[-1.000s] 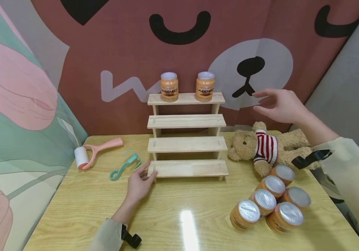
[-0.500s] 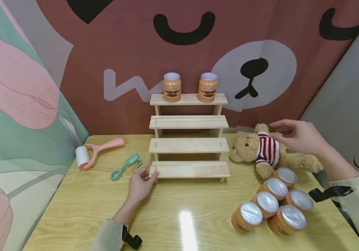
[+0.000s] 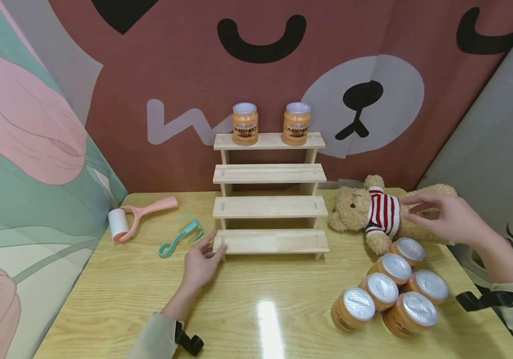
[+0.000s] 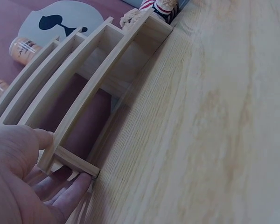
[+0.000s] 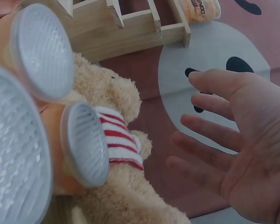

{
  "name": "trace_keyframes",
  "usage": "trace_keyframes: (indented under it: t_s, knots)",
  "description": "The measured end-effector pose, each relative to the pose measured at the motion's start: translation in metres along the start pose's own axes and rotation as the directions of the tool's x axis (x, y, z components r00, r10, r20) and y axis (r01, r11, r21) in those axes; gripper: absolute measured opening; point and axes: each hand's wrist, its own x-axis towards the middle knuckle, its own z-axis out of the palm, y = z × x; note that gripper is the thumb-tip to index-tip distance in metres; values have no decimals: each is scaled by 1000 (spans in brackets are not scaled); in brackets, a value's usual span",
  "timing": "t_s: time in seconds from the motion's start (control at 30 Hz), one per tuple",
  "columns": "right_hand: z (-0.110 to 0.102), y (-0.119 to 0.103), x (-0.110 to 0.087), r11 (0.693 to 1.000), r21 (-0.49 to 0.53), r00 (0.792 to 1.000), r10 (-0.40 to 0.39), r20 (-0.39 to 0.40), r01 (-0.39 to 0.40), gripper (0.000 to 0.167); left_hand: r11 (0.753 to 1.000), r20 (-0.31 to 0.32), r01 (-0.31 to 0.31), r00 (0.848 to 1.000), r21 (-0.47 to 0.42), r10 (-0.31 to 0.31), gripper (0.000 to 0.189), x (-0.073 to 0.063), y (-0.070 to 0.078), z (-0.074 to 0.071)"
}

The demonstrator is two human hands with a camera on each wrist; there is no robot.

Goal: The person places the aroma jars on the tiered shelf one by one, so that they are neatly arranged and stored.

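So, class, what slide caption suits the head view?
Left hand grips a wooden stand topped by two orange jars; right hand empty near a teddy bear and six more jars.

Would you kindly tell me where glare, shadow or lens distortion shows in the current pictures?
Head view: a bright glare streak on the table, shadow right of the jars; left wrist view: dimmer, the wooden shelf looking bowed, though straight in the head view; right wrist view: also dim, the nearest jar lid looming large, cut by the left edge.

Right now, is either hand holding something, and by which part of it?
The left hand grips the wooden stand by the left end of its lowest shelf; the right hand holds nothing.
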Motion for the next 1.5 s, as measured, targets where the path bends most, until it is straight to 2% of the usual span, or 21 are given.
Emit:
trace_keyframes:
  t_s: [0.5, 0.57, 0.77, 0.9, 1.0, 1.1, 1.33, 1.5]
  knots:
    - [14, 11, -29, 998, 41, 995, 46, 84, -49, 32, 1000, 0, 13, 1000, 1, -13, 59, -1, 1, 0]
    - [17, 13, -31, 997, 61, 994, 35, 99, -41, 34, 1000, 0, 14, 1000, 0, -14, 59, -1, 1, -1]
    - [27, 16, -36, 988, 146, 990, -70, 126, 52, 36, 1000, 0, 7, 1000, -6, -7, 59, -1, 1, 0]
    - [28, 17, -40, 985, 172, 980, -56, 190, 23, 41, 1000, -3, 9, 1000, -6, -9, 59, -1, 1, 0]
    - [28, 16, -42, 986, 166, 973, -26, 229, -13, 44, 1000, -8, 12, 1000, -15, -12, 58, -2, 1, 1]
    - [28, 16, -43, 988, 152, 973, -18, 231, -17, 44, 1000, -14, 10, 1000, -26, -10, 57, -2, 2, 1]
    - [32, 19, -45, 996, 85, 972, -44, 231, 25, 48, 1000, -19, 5, 1000, -27, -6, 57, -2, 1, 1]
    - [35, 20, -45, 996, 27, 977, -84, 198, 80, 48, 1000, -20, 6, 1000, -24, -6, 57, -2, 1, 2]
